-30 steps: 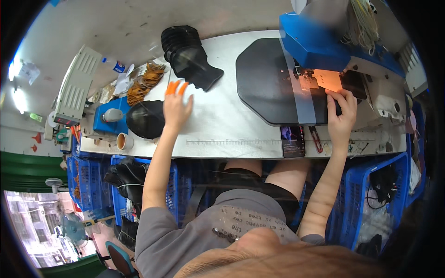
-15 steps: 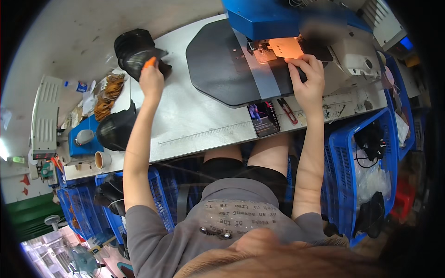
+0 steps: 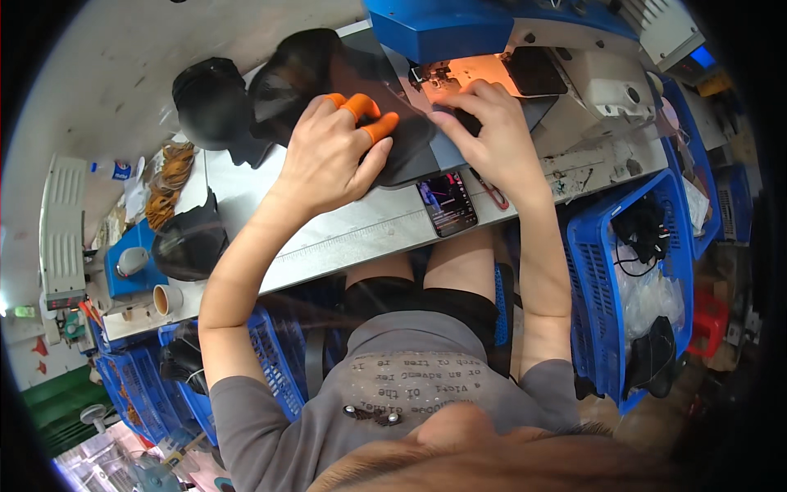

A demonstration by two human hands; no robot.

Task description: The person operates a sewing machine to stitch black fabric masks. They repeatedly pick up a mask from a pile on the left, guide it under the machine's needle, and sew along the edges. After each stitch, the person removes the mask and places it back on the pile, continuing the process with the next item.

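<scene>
My left hand [image 3: 340,152], with orange finger covers on several fingers, is closed on a black leather shoe piece [image 3: 299,70]. That glossy piece spreads over the dark plate of the sewing machine [image 3: 447,33], toward the lit needle area [image 3: 438,78]. Beside the needle, my right hand [image 3: 490,131] has its thumb and fingers curled round a small dark thing that I cannot make out. More stacked black shoe pieces [image 3: 209,107] lie on the left of the table, and another black curved piece [image 3: 191,242] sits nearer the front.
A phone [image 3: 448,205] and red-handled thread snips [image 3: 494,195] lie at the table's [image 3: 361,230] front edge. Bundled brown cords [image 3: 174,168], a blue box [image 3: 127,266] and a paper cup [image 3: 168,299] stand on the left. Blue baskets [image 3: 580,271] flank my legs.
My left hand has come from the pile at the left toward the machine, bringing a black leather shoe piece. My right hand has shifted slightly left, still by the needle.
</scene>
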